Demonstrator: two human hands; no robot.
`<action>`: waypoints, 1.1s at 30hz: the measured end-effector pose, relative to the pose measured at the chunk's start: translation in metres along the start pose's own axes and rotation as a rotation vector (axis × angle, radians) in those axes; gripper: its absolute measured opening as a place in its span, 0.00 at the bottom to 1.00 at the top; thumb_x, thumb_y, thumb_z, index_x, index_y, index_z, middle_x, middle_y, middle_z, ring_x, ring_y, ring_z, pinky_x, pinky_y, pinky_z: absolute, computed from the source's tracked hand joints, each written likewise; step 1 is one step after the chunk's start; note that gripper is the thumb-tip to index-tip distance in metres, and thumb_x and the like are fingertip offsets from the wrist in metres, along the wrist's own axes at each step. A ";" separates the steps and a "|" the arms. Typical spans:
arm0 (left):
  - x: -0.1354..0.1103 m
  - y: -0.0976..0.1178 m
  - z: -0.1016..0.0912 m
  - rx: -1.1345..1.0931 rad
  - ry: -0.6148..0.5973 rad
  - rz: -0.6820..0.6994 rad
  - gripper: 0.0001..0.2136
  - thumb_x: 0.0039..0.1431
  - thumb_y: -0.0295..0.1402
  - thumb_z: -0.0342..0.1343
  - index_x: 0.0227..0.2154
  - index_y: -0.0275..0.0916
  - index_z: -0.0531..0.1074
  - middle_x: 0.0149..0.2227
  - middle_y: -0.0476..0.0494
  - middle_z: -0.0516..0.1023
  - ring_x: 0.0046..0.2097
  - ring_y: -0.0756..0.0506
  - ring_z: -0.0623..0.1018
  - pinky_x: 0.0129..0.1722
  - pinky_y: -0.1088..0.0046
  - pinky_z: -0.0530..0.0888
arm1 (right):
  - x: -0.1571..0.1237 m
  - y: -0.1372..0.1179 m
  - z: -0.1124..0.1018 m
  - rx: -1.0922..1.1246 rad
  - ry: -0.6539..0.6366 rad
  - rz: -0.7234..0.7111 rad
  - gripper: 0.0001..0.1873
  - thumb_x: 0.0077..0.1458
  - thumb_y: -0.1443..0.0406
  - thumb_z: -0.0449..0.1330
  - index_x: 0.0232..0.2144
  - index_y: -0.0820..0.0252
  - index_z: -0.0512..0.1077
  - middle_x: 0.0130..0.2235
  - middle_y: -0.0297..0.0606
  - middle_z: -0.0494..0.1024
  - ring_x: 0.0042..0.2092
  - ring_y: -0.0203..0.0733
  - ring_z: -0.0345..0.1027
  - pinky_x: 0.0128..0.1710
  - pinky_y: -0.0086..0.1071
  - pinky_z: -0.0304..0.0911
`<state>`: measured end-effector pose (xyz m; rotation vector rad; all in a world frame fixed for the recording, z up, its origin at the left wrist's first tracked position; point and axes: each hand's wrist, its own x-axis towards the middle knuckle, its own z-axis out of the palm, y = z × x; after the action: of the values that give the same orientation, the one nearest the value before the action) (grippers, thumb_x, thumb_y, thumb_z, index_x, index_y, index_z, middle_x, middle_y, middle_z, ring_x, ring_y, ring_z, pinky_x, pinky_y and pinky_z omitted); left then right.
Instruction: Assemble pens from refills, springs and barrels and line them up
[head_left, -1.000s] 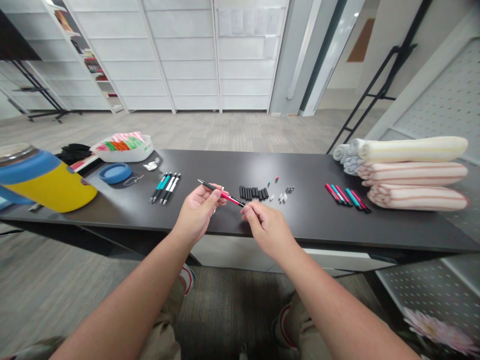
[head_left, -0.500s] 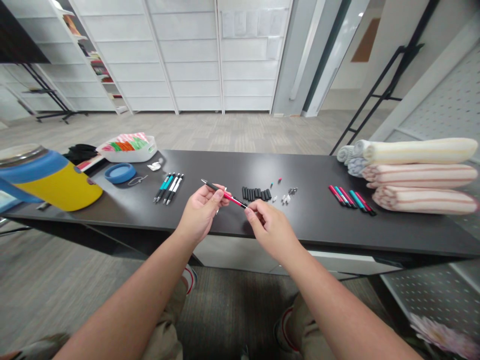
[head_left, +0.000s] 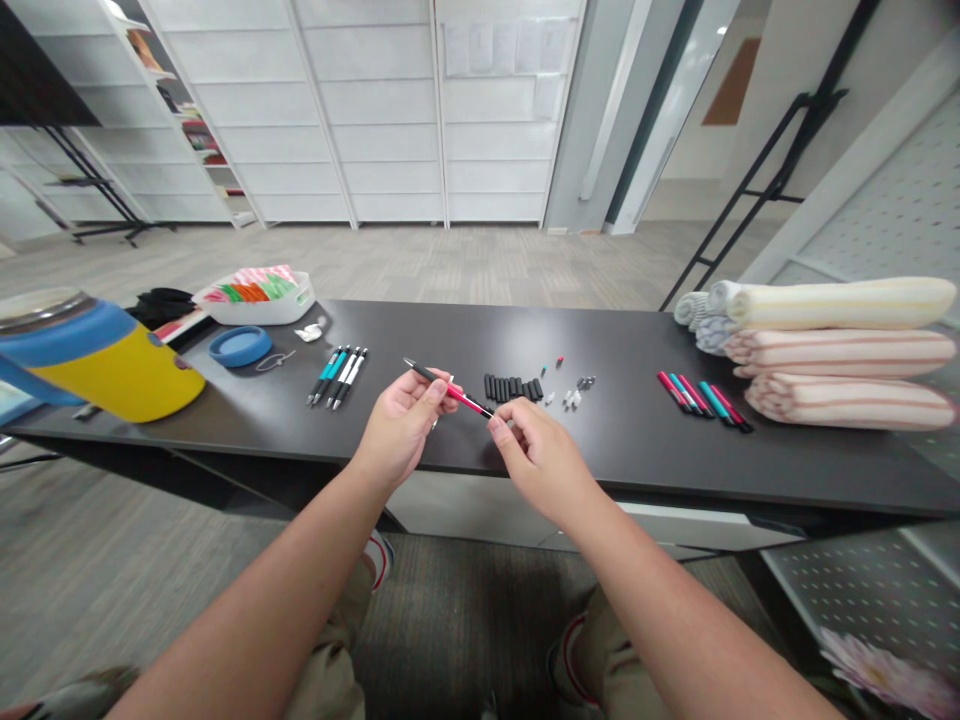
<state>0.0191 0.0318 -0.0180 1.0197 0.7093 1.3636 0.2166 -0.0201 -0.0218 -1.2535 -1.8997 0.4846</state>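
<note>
A red and black ballpoint pen (head_left: 469, 400) is held slantwise above the dark table, its silver tip toward the upper left. My left hand (head_left: 401, 425) is closed around the black grip section. The fingers of my right hand (head_left: 536, 440) pinch the pen's black rear end. Just beyond my hands lies a row of short black grips (head_left: 513, 387). Small clear and metal pieces (head_left: 574, 397) are scattered to its right, with a tiny red piece (head_left: 559, 360) and a teal one behind. Something white beneath my left hand is mostly hidden.
Several whole pens (head_left: 337, 377) lie at left, and red and teal pen barrels (head_left: 705, 398) at right. Rolled towels (head_left: 847, 350) are stacked at the right end. A yellow and blue jug (head_left: 112, 360), a blue lid (head_left: 240, 346) and a white basket (head_left: 259, 310) occupy the left end.
</note>
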 end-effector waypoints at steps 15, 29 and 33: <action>-0.001 0.001 0.000 -0.012 -0.035 -0.005 0.14 0.57 0.37 0.72 0.40 0.36 0.78 0.36 0.44 0.82 0.37 0.50 0.80 0.43 0.73 0.76 | 0.001 0.001 -0.001 0.086 -0.028 -0.012 0.17 0.74 0.60 0.49 0.34 0.54 0.73 0.38 0.37 0.76 0.41 0.43 0.70 0.42 0.35 0.62; -0.003 -0.008 0.009 0.127 0.096 -0.003 0.45 0.56 0.40 0.73 0.69 0.38 0.52 0.43 0.38 0.86 0.36 0.48 0.83 0.45 0.68 0.78 | -0.003 0.000 0.007 -0.061 0.126 -0.042 0.12 0.71 0.62 0.55 0.35 0.56 0.74 0.36 0.38 0.78 0.35 0.42 0.69 0.37 0.35 0.61; -0.010 -0.008 0.018 0.105 0.062 0.006 0.51 0.55 0.38 0.74 0.73 0.40 0.44 0.46 0.37 0.85 0.39 0.48 0.83 0.47 0.67 0.78 | -0.004 -0.001 0.011 -0.101 0.160 -0.101 0.12 0.72 0.64 0.54 0.35 0.57 0.73 0.36 0.38 0.77 0.35 0.42 0.69 0.38 0.35 0.61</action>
<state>0.0379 0.0199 -0.0187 1.0672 0.8321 1.3795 0.2085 -0.0227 -0.0290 -1.2166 -1.8598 0.2309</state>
